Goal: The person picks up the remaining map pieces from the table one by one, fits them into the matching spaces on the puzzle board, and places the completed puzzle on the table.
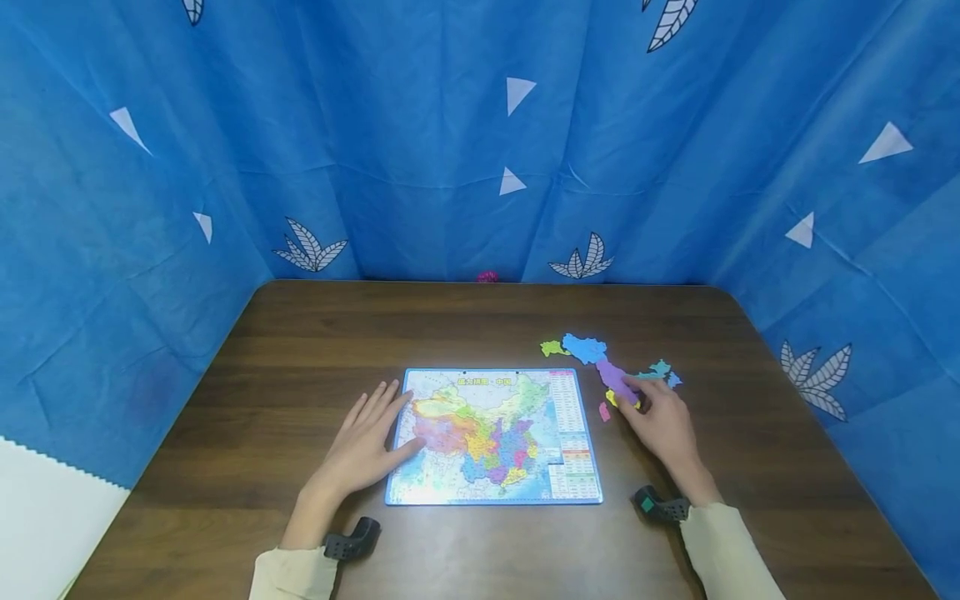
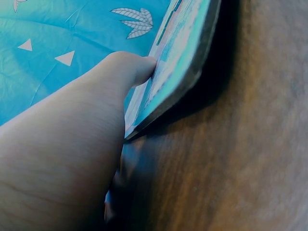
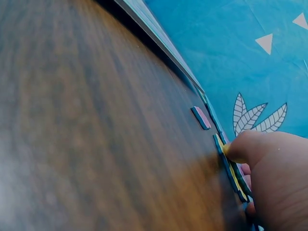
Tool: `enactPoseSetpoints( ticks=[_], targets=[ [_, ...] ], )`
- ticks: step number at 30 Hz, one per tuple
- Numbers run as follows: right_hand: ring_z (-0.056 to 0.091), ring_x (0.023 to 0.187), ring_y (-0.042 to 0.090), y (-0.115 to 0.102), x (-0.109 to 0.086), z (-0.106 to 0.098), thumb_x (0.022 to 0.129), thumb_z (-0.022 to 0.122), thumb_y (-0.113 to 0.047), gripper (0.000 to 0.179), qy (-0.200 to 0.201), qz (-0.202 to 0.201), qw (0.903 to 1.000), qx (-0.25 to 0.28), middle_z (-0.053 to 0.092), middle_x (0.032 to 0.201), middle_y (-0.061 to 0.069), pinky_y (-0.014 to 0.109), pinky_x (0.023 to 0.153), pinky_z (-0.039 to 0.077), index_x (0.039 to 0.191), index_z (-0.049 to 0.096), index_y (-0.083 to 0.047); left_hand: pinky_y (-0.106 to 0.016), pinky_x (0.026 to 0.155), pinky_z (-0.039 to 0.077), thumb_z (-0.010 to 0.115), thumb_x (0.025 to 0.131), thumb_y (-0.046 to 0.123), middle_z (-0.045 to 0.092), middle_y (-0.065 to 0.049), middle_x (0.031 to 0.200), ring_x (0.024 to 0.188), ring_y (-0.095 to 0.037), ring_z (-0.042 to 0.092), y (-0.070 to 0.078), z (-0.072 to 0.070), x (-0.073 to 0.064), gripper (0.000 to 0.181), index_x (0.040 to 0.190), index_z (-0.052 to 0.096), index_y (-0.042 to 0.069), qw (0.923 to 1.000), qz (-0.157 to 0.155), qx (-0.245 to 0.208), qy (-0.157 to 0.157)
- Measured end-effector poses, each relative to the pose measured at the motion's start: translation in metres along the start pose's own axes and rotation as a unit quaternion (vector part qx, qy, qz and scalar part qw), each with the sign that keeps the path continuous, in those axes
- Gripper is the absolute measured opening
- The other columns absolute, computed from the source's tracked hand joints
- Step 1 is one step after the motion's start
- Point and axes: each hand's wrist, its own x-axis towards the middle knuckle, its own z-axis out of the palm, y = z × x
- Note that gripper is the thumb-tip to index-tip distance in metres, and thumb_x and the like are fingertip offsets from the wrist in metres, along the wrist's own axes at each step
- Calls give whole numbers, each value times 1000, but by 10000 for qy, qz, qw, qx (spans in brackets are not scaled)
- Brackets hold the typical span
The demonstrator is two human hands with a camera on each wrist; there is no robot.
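Observation:
A map puzzle board (image 1: pixel 487 492) with a blue rim lies flat on the table. My left hand (image 1: pixel 363 442) rests at its left side with fingers spread, the thumb on the map's surface; in the left wrist view the thumb (image 2: pixel 142 70) touches the board's face. To the right of the board, my right hand (image 1: pixel 663 421) pinches a yellow puzzle piece (image 3: pixel 233 175) with bent fingers. Beside its fingertips lies a purple piece (image 1: pixel 613 375). A small pink piece (image 1: pixel 604 412) sits just left of the thumb. The hand partly hides the yellow piece.
Beyond the right hand lie a blue piece (image 1: pixel 583 348), a lime-green piece (image 1: pixel 553 347) and a teal piece (image 1: pixel 660 367). Another small blue piece (image 1: pixel 674 380) is near the knuckles. Blue curtains (image 1: pixel 442 167) hang behind and beside the brown wooden table (image 1: pixel 322 317).

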Motion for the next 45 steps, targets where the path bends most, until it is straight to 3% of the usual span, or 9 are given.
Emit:
enactPoseSetpoints(
  ticks=[18,21,28,31,42,45],
  targets=[
    [59,82,24,-3,-5,-4,90,80,-17,35,215,48,9997,139,71,109,18,24,67,49,121,75,-4,-58,127,12,63,93,62,28,-15,169,158,-36,21,1,3,-2,84,158,43,13,10000,2,-47,9],
    [61,85,26,-3,-6,-4,90,80,-19,34,274,72,9995,140,72,111,19,28,71,52,121,75,-4,-59,127,13,63,93,61,29,-16,168,157,-37,22,1,4,-3,83,157,44,12,10000,29,-42,33],
    [66,99,37,-4,-7,-2,93,78,-18,32,538,-30,9983,211,71,117,23,54,83,58,121,75,-2,-59,126,13,63,93,61,30,-17,168,157,-38,23,1,4,-2,83,157,44,12,10000,21,-53,51],
    [67,102,39,-5,-6,-2,94,76,-18,33,550,20,9982,244,69,119,23,57,86,58,123,74,-1,-58,127,13,63,93,61,30,-16,168,157,-37,23,2,4,-2,83,157,44,12,10000,-21,-56,22],
    [68,103,34,-12,-4,1,94,76,-15,33,810,-93,9951,557,69,123,18,54,86,58,125,72,-4,-59,127,13,62,93,63,30,-16,168,157,-37,23,1,2,-1,83,157,45,13,10000,-34,-31,24],
    [68,102,33,-13,-3,2,93,77,-14,34,868,-183,9945,553,69,123,18,43,83,58,126,72,-4,-58,127,12,62,93,63,29,-16,168,157,-37,22,0,2,0,84,157,44,13,10000,-44,-44,-1]
  ],
)
